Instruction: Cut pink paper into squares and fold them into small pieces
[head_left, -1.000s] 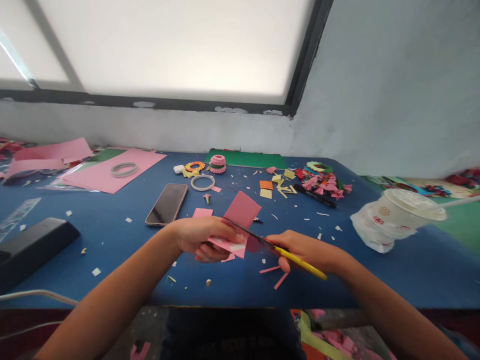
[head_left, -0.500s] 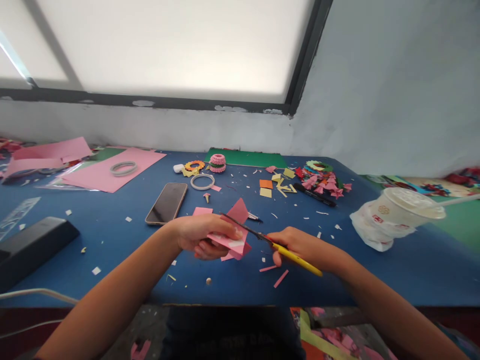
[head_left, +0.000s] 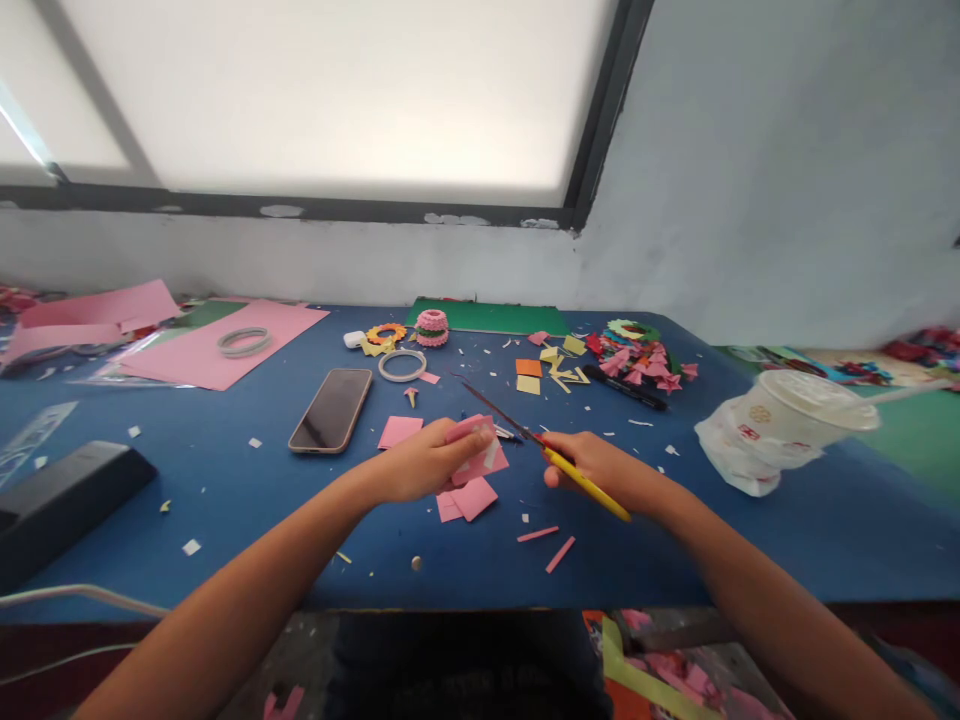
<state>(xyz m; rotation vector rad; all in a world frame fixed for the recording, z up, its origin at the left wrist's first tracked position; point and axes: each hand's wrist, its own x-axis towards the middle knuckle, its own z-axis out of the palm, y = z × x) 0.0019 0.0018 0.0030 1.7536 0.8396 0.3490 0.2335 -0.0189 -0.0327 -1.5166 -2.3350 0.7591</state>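
My left hand is closed on a folded piece of pink paper, thumb on top, with pale patches on its face. In my right hand is a pair of scissors with yellow handles, its dark blades pointing up and left, just right of the paper. Below the left fingers lie pink paper squares on the blue table. Another pink square rests left of the hand. Two thin pink strips lie in front of the right hand.
A phone and a tape roll lie beyond my left hand. Orange and yellow squares, a black marker and folded paper pieces sit further right. A lidded cup stands at right, a black box at left.
The pink paper in my left hand has turned and sits flatter. The scissors have come away from it, and pink squares now show on the table beneath the hand.
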